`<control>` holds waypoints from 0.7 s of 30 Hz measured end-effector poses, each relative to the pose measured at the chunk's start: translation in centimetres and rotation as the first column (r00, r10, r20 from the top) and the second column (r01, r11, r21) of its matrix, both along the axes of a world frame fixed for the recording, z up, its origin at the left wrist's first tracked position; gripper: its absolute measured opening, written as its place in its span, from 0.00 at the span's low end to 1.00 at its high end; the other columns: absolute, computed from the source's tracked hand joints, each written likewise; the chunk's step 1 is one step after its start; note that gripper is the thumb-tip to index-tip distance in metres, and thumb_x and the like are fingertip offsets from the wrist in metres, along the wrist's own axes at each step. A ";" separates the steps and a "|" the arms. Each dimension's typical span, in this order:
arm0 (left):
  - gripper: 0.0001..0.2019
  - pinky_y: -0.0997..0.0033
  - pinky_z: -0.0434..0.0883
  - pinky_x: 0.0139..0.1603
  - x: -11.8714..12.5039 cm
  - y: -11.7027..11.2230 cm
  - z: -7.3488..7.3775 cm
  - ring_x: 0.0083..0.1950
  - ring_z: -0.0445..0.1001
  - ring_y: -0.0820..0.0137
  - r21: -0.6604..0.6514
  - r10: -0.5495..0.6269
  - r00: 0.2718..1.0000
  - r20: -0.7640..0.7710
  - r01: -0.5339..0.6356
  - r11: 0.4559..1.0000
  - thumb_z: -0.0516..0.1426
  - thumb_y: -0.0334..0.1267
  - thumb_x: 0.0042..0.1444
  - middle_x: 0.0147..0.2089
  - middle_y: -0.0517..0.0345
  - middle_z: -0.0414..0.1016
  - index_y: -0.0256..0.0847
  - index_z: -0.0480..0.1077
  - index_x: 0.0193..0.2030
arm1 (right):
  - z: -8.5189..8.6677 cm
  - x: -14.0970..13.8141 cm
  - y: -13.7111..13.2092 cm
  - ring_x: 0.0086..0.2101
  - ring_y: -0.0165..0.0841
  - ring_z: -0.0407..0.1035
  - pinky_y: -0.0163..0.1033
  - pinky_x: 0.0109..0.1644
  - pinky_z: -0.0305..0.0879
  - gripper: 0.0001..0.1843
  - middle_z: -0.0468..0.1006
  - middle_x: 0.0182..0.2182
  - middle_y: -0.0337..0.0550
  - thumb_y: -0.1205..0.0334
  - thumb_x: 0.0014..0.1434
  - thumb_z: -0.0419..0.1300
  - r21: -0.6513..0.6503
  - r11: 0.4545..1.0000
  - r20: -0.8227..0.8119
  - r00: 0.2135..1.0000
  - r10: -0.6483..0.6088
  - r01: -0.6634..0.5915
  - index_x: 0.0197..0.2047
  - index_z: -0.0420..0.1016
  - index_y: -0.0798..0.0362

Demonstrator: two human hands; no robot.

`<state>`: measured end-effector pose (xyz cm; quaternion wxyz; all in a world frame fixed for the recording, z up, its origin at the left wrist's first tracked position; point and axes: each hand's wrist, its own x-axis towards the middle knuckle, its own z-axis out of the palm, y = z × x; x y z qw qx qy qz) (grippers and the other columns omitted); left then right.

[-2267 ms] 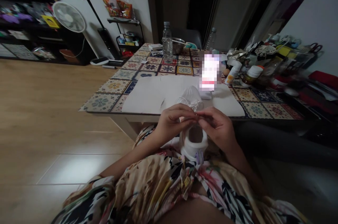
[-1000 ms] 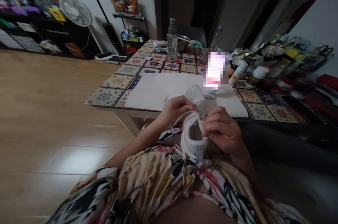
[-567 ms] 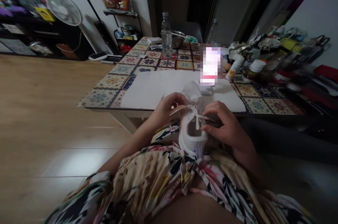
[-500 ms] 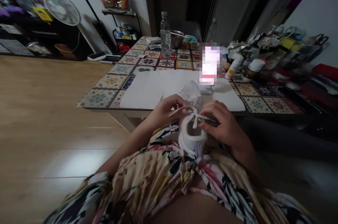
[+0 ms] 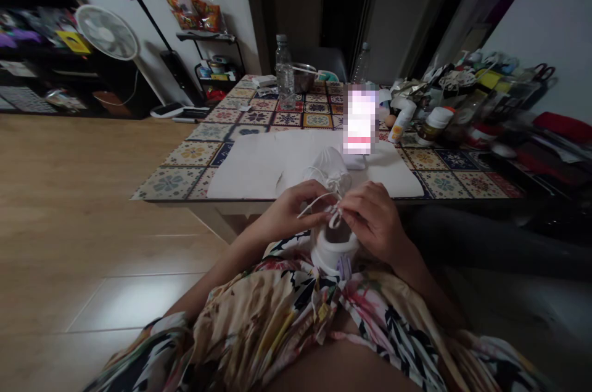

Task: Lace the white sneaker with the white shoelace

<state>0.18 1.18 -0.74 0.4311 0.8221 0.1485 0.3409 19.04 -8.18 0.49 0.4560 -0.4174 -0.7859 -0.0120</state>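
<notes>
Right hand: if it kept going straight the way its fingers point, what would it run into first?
The right hand would most likely meet the white shoelace on the white sneaker first, right at its fingertips. The left hand lies just beyond, though depth is hard to judge here.
</notes>
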 end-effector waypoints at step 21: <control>0.08 0.65 0.70 0.51 1.0 -0.8 -0.9 0.45 0.71 0.62 0.055 -0.181 0.983 0.035 0.179 0.982 0.57 0.39 0.58 0.41 0.46 0.71 0.36 0.71 0.34 | -1.9 1.8 0.1 0.40 0.41 0.74 0.44 0.42 0.73 0.08 0.78 0.40 0.44 0.64 0.61 0.61 -0.259 0.953 -0.106 0.986 0.131 -0.155 0.43 0.76 0.43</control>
